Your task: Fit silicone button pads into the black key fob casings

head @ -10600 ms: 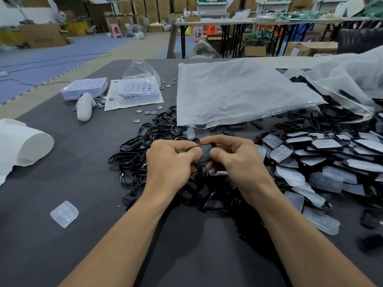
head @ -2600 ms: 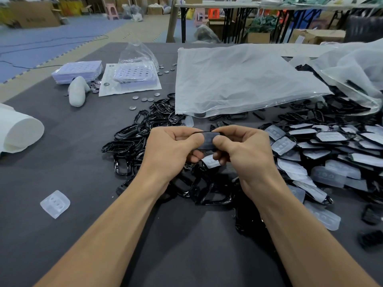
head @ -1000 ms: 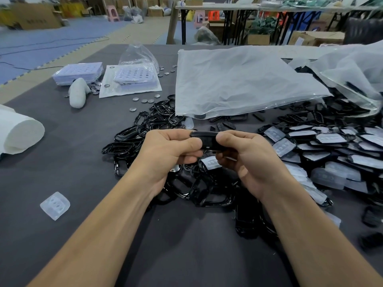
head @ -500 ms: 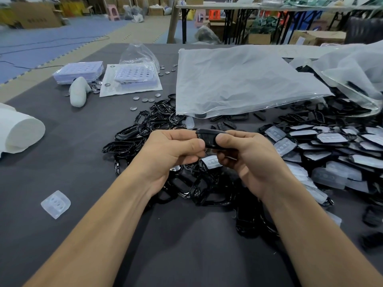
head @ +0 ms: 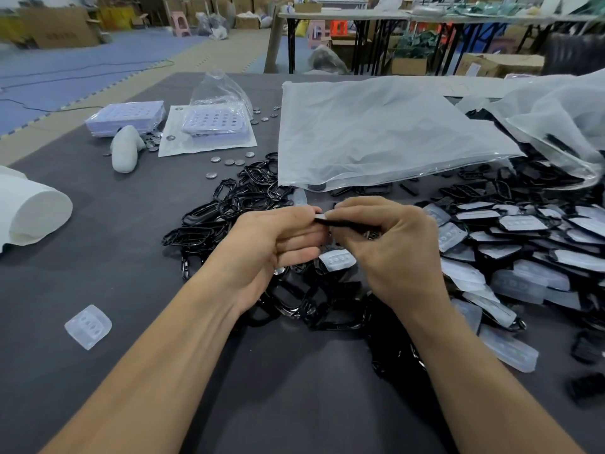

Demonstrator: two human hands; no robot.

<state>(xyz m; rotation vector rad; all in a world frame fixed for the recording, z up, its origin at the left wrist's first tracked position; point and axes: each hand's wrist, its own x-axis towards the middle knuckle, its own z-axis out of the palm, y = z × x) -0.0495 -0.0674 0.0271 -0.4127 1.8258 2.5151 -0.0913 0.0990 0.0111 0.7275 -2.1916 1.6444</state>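
While both hands meet at the centre of the frame, the left hand (head: 271, 244) pinches the left end of a black key fob casing (head: 350, 223) between thumb and curled fingers. The right hand (head: 396, 250) grasps the casing's right end, with its fingers curled over it. The casing is seen edge-on and is held clear of the table. A pale sliver shows at its left end; whether this is a seated silicone pad cannot be told. Just below the hands, a loose silicone button pad (head: 337, 259) lies on a heap of empty black casings (head: 235, 204), which spreads toward the upper left. At the right of the frame lies a larger heap of padded casings (head: 523, 224). A lone pad (head: 87, 326) sits well apart at lower left on the dark grey table (head: 294, 388). Above centre, a flat clear plastic bag (head: 376, 132) overlaps both heaps. Coin cells (head: 229, 162) are scattered left of it, near stacked lilac trays (head: 126, 117). A white roll (head: 32, 214) lies at the left edge.
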